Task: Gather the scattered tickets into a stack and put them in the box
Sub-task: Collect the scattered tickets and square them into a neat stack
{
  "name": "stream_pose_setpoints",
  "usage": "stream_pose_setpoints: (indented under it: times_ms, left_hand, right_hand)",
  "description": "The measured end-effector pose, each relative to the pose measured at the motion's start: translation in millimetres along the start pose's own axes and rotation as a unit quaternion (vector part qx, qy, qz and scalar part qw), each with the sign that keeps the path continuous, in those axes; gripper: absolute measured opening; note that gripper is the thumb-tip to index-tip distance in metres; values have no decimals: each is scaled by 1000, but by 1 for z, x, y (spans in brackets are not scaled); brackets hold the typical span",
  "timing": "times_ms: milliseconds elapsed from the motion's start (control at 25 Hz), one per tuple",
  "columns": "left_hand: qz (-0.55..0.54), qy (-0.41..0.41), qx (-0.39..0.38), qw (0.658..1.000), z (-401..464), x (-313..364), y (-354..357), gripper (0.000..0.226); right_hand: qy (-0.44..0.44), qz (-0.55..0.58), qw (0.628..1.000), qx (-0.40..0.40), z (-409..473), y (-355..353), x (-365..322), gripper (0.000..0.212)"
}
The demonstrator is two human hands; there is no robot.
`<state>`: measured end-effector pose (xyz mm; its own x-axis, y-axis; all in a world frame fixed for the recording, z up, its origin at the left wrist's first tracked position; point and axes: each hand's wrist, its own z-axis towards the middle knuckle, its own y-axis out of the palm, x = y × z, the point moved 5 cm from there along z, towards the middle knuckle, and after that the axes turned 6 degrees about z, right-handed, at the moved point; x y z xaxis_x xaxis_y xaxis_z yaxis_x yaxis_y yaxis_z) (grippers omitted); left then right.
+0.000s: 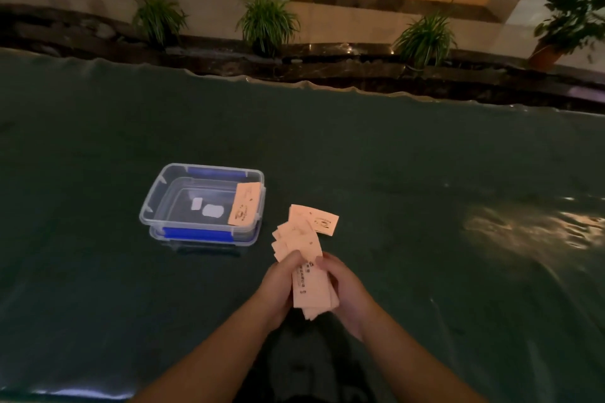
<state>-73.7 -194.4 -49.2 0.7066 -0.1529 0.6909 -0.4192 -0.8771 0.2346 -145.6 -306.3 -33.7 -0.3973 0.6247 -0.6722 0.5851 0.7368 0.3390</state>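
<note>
Spreading across the whole view, the dark green table cover [393, 173] carries the clear box [154, 206] at about nine o'clock from the hands. One ticket [245, 208] leans on its right rim, partly inside. Both the left hand [278, 288] and right hand [343, 291] clasp a loose, fanned bundle of tickets [302, 249], not yet squared. Squaring and boxing remain, I judge. Ticket print is unreadable; how many tickets there are cannot be told.

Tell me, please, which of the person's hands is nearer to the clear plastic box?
Left. The left hand grips the ticket stack on the side facing the box; the right hand holds the stack's far side.
</note>
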Motion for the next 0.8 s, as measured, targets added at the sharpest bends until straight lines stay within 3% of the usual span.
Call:
stream_pose_setpoints:
  times_ms: [160,320,560,800]
  left_hand:
    - [-61,21,36,997,6,17,28,26]
    - [-130,54,20,990,8,24,39,41]
    - [-90,24,-31,995,22,26,19,69]
    - [-1,-16,-19,1000,64,47,-7,86]
  right_hand:
    - [-3,165,986,-13,-9,-25,-15,46]
    - [-46,243,968,-33,-7,-23,-11,56]
    - [-38,189,980,55,18,-23,-19,45]
    - [11,83,992,96,51,-32,-50,45]
